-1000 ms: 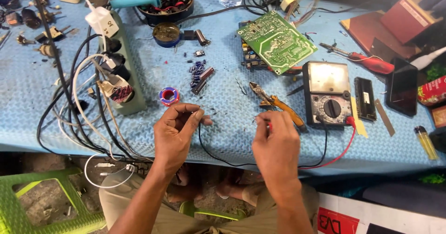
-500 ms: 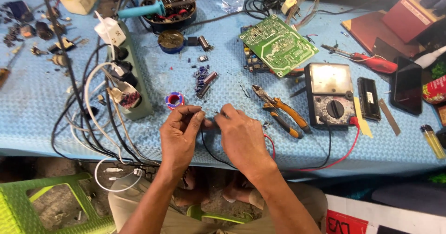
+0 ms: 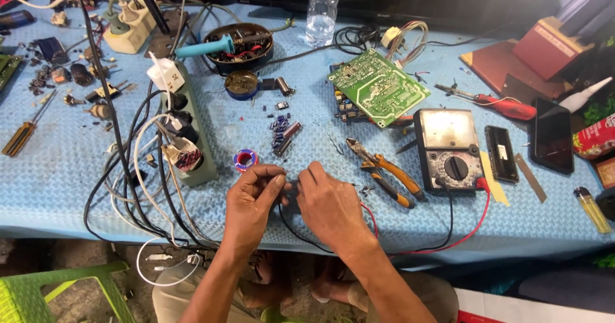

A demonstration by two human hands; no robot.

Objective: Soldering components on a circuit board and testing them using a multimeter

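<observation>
My hands have closed together since before: left hand (image 3: 253,198) and right hand (image 3: 327,204) pinch a thin black wire (image 3: 301,233) over the blue table (image 3: 64,169) edge. It looks light and limp; I'd grip near its end.

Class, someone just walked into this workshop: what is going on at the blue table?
A person's left hand and right hand meet over the blue table, pinching a small dark part between the fingertips; what it is cannot be told. Black and red leads run to the meter. Orange-handled pliers lie beside the right hand.
</observation>
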